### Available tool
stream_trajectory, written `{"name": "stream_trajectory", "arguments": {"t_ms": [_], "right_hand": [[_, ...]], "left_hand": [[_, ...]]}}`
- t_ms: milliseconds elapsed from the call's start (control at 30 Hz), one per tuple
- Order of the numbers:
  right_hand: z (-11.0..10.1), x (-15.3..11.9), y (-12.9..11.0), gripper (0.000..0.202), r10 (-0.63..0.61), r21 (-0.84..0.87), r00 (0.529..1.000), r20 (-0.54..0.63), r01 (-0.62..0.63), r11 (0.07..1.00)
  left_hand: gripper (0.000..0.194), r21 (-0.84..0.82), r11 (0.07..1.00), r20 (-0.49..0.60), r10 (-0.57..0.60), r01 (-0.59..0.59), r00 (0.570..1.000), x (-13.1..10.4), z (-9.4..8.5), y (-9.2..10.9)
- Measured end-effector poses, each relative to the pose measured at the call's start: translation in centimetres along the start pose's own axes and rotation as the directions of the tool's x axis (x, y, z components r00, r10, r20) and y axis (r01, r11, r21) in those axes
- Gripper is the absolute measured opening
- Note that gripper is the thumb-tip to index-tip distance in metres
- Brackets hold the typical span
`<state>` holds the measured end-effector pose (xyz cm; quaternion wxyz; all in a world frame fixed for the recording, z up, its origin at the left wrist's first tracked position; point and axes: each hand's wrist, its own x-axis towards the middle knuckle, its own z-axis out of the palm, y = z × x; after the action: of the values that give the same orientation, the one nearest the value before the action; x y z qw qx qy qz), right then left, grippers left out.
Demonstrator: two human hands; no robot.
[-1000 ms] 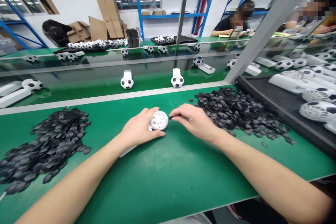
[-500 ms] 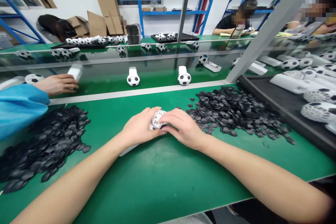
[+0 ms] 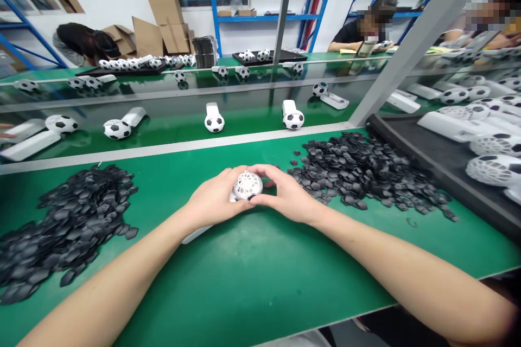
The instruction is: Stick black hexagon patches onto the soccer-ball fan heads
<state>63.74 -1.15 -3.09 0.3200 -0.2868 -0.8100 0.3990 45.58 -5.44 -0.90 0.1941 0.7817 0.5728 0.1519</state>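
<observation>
Over the green worktop [image 3: 260, 276], a white handheld fan [image 3: 248, 185] with a football-shaped head lies between my hands. Its open grille faces up, and a dark patch shows on the lower rim. My left hand [image 3: 217, 198] wraps the head from the left; the fan's handle sticks out below this palm, mostly covered. My right hand [image 3: 287, 195] curves round the head's right side, thumb at the lower rim and fingers at the upper edge. Small black plastic pieces lie in a right pile [image 3: 362, 168] beyond my right hand and in a left pile [image 3: 77, 222].
A black tray [image 3: 407, 146] of white football fans borders the right side, beside a slanted grey post [image 3: 411, 43]. Beyond the pale rail [image 3: 179, 147], several football fans, one a black-and-white fan [image 3: 214, 122], lie on the green belt. Co-workers sit across.
My right fingers have shifted off the grille to the head's right side, exposing it. A co-worker's blue-sleeved arm has withdrawn left, and a fan lies there. Fans on the near belt have moved slightly right.
</observation>
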Motion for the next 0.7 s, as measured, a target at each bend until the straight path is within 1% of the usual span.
{"name": "stream_trajectory", "arguments": {"t_ms": [133,267,433,600,633,700], "right_hand": [[0.1,0.4,-0.1,0.052,0.037,0.014,0.999,0.001,-0.037,0.999],[0.1,0.6,-0.2,0.052,0.031,0.014,0.999,0.009,-0.031,0.999],[0.2,0.3,0.0,0.048,-0.015,0.030,1.000,-0.010,0.016,0.999],[0.8,0.0,0.0,0.048,-0.074,-0.029,0.994,-0.074,0.072,0.997],[0.6,0.2,0.1,0.045,-0.070,-0.027,0.995,-0.074,0.068,0.997],[-0.3,0.6,0.6,0.032,-0.038,-0.021,0.998,-0.054,0.037,0.999]], "left_hand": [[0.062,0.005,1.000,-0.005,-0.011,0.011,1.000,-0.1,0.0,0.2],[0.061,0.037,0.999,0.001,-0.024,0.024,1.000,-0.2,0.2,0.5],[0.061,0.056,0.997,0.002,-0.053,0.053,0.999,-0.3,0.2,0.7],[0.061,0.059,0.996,-0.021,-0.058,0.060,0.998,-0.3,0.4,0.8],[0.062,0.063,0.996,-0.028,-0.064,0.065,0.998,-0.3,0.4,0.8],[0.064,0.084,0.993,-0.024,-0.085,0.087,0.996,-0.3,0.2,0.6]]}}
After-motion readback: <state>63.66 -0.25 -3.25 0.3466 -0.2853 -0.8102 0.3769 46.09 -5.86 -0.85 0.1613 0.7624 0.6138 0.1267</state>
